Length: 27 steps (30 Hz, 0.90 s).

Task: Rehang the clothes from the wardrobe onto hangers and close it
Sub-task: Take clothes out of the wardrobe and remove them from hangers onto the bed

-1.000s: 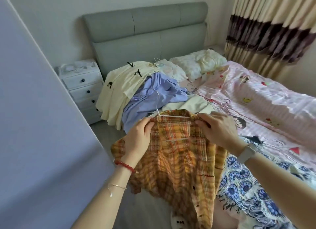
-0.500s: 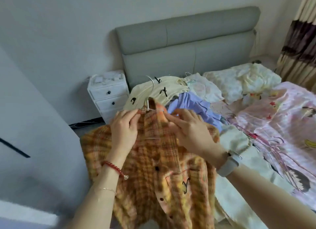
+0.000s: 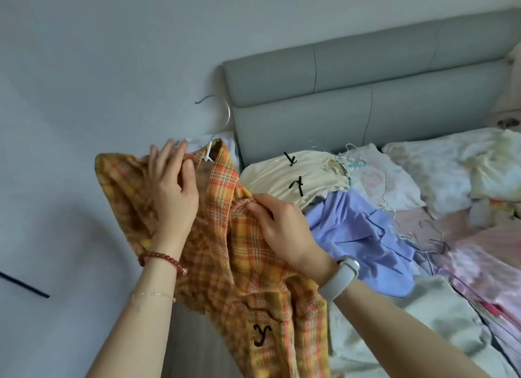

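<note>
My left hand lies on the plaid shirt near its shoulder, fingers straight and slightly spread. My right hand pinches the collar fabric. The shirt hangs on a white hanger, held up beside the bed, where cream and blue garments are heaped.

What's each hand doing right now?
Left hand: open, fingers straight, resting on the plaid shirt by its collar.
Right hand: pinching the plaid shirt's shoulder fabric.
</note>
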Each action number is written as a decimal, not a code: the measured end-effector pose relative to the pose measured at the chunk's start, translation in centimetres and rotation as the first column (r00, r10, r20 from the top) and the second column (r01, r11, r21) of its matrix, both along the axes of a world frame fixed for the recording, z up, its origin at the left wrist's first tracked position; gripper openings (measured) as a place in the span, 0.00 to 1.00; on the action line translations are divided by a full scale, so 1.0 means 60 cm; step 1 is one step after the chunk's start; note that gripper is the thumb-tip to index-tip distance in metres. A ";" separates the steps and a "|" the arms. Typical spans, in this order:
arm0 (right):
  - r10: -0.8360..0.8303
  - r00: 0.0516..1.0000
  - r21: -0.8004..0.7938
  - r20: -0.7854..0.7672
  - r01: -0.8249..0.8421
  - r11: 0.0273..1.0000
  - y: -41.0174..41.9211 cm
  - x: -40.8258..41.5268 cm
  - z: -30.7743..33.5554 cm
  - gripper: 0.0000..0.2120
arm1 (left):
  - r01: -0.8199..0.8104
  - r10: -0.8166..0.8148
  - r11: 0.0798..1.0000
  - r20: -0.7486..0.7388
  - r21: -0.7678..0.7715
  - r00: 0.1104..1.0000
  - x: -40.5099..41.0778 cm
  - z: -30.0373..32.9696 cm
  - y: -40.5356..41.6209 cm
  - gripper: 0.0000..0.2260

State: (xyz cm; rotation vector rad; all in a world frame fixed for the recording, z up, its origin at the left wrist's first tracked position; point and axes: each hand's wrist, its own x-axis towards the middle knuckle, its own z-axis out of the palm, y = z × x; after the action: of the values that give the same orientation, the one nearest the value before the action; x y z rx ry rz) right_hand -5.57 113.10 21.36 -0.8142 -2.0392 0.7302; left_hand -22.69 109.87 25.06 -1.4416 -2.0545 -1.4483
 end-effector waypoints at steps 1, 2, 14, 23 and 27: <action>-0.016 0.999 -0.043 -0.028 0.015 0.999 0.018 0.001 0.001 0.11 | 0.049 -0.047 0.998 0.047 -0.028 0.998 0.007 0.009 0.023 0.16; -0.038 0.998 -0.081 -0.051 0.034 0.996 0.036 0.005 0.000 0.12 | 0.103 -0.098 0.993 0.081 -0.064 0.992 0.017 0.013 0.046 0.18; -0.579 0.815 -0.334 0.026 0.553 0.763 0.232 0.262 -0.211 0.11 | 0.408 -0.511 0.621 0.048 -0.669 0.858 0.277 -0.248 0.274 0.31; -0.760 0.586 -0.385 0.281 0.794 0.470 0.341 0.411 -0.448 0.13 | 0.392 -0.722 0.254 0.097 -0.884 0.685 0.404 -0.538 0.201 0.36; -0.725 0.577 -0.449 0.376 0.798 0.402 0.370 0.407 -0.527 0.14 | 0.333 -0.771 0.186 0.073 -0.924 0.632 0.425 -0.617 0.136 0.41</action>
State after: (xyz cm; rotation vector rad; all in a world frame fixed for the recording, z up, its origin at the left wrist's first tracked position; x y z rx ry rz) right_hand 18.87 135.30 -10.25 -2.0374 -1.2192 0.7403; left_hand 2.83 118.03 -11.95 -2.8829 -2.0573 0.2024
